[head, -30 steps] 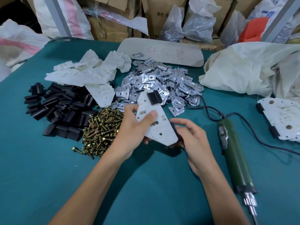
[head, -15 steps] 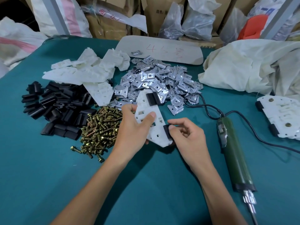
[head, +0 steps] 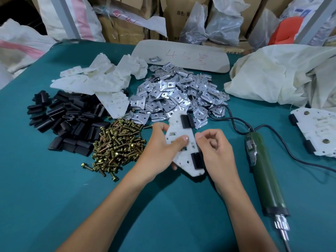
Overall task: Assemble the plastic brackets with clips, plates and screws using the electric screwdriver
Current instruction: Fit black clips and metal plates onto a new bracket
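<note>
My left hand (head: 160, 148) grips a white plastic bracket (head: 179, 137) above the teal table, thumb on its face. One black clip (head: 187, 121) sits on the bracket's far end and a second black clip (head: 197, 160) on its near right edge. My right hand (head: 217, 151) rests against that right edge by the second clip, fingers curled, holding nothing that I can see. Loose black clips (head: 69, 120), brass screws (head: 118, 144), metal plates (head: 174, 95) and white brackets (head: 101, 82) lie in piles to the left and behind. The green electric screwdriver (head: 263, 175) lies to the right.
A finished bracket (head: 320, 131) lies at the right edge. The screwdriver's black cord (head: 234, 124) loops behind it. A white cloth bag (head: 283, 73) is heaped at the back right, a beige board (head: 183, 55) at the back. Boxes and sacks line the table's far side.
The second black clip has gone onto the bracket's near right edge. My right hand slid up along that edge and its fingers curled in.
</note>
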Motion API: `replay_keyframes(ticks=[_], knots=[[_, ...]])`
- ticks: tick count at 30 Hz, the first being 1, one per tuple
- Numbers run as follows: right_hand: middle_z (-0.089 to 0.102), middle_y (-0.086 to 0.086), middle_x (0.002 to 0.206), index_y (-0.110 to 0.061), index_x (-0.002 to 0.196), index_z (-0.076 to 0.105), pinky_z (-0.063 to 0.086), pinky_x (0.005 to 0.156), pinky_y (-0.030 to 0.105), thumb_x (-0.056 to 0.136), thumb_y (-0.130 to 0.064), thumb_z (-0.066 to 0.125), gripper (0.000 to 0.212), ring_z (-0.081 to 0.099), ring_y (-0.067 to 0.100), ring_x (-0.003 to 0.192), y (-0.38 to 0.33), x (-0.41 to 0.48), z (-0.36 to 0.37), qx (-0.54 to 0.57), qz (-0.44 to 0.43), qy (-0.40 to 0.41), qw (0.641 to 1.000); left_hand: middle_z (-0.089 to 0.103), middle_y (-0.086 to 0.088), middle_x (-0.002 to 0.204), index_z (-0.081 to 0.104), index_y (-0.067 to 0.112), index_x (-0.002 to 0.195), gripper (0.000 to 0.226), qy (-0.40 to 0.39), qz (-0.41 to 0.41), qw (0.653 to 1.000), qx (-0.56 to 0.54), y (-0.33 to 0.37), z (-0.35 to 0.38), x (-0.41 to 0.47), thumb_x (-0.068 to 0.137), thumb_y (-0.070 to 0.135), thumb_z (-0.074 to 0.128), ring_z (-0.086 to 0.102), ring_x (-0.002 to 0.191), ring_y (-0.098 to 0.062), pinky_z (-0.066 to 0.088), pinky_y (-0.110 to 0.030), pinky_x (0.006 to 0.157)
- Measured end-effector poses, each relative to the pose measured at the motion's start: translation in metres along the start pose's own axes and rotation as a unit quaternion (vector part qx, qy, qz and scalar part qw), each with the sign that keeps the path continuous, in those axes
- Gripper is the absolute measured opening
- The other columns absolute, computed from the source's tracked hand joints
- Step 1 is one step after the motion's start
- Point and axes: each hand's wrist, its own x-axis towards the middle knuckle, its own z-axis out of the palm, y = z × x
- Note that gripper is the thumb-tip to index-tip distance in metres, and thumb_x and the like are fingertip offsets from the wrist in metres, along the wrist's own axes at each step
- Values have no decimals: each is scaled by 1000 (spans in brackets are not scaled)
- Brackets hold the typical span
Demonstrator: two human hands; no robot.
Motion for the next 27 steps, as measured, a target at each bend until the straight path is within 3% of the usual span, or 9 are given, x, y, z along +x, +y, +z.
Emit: replay_keyframes(ticks=[3, 6, 9, 12, 14, 18, 20, 24, 27], knots=[[75, 6, 82, -44, 93, 59, 57, 82, 54, 78, -45, 68, 18, 71, 33, 83, 1, 1, -4, -1, 24, -5, 1000, 75, 6, 86, 37, 24, 105, 40, -57, -22, 997, 40, -3, 7, -5, 92, 38, 72, 72, 69, -18, 50, -29, 42], [72, 1, 74, -45, 97, 57, 57, 72, 48, 80, -34, 68, 23, 70, 24, 71, 3, 2, -8, -16, 29, -1, 999, 73, 0, 87, 40, 30, 101, 36, -55, -10, 989, 133, -2, 3, -6, 90, 53, 66, 71, 65, -20, 53, -35, 47], [64, -4, 62, -44, 101, 57, 51, 65, 42, 81, -28, 66, 27, 61, 12, 58, 4, 2, -9, -21, 26, -3, 999, 70, 10, 78, 51, 36, 94, 22, -1, 78, 952, 295, -1, -5, -6, 94, 57, 56, 62, 63, -3, 47, -29, 57], [62, 0, 61, -50, 102, 56, 53, 70, 49, 79, -28, 63, 33, 58, 15, 60, 5, 2, -8, -43, 27, -19, 999, 69, 15, 79, 65, 33, 96, 28, 28, 131, 916, 378, 3, -11, -8, 98, 56, 49, 62, 73, -2, 51, -31, 70], [59, -3, 59, -50, 105, 56, 49, 64, 40, 77, -32, 59, 34, 54, 10, 58, 7, 2, -8, -76, 20, -25, 997, 70, 14, 87, 70, 30, 98, 33, 15, 132, 903, 408, 5, -13, -8, 100, 53, 47, 63, 81, -6, 51, -35, 77], [61, -5, 61, -47, 104, 59, 42, 62, 28, 75, -36, 55, 30, 54, 5, 57, 7, 0, -8, -128, 8, -23, 991, 68, 12, 84, 72, 28, 91, 34, 14, 128, 894, 430, 6, -16, -4, 101, 49, 48, 61, 81, -9, 50, -38, 77], [61, -8, 67, -42, 106, 67, 42, 65, 24, 81, -31, 56, 29, 56, 5, 63, 8, 0, -8, -148, -13, 15, 989, 68, 15, 83, 70, 29, 89, 28, 35, 129, 896, 422, 7, -17, -2, 99, 48, 52, 61, 80, -6, 50, -33, 76], [58, -11, 85, -38, 106, 71, 41, 72, 26, 94, -18, 55, 28, 54, 3, 70, 9, 5, -11, -132, -12, 85, 987, 64, 20, 78, 65, 32, 87, 13, 77, 155, 904, 391, 15, -10, 14, 95, 42, 62, 59, 76, 2, 41, -16, 64], [58, -10, 83, -34, 103, 70, 42, 72, 29, 92, -17, 55, 25, 51, 6, 65, 9, 8, -14, -116, 12, 94, 989, 63, 17, 83, 58, 30, 90, 13, 83, 184, 897, 393, 26, 9, 36, 93, 40, 65, 56, 78, -3, 38, -21, 63]])
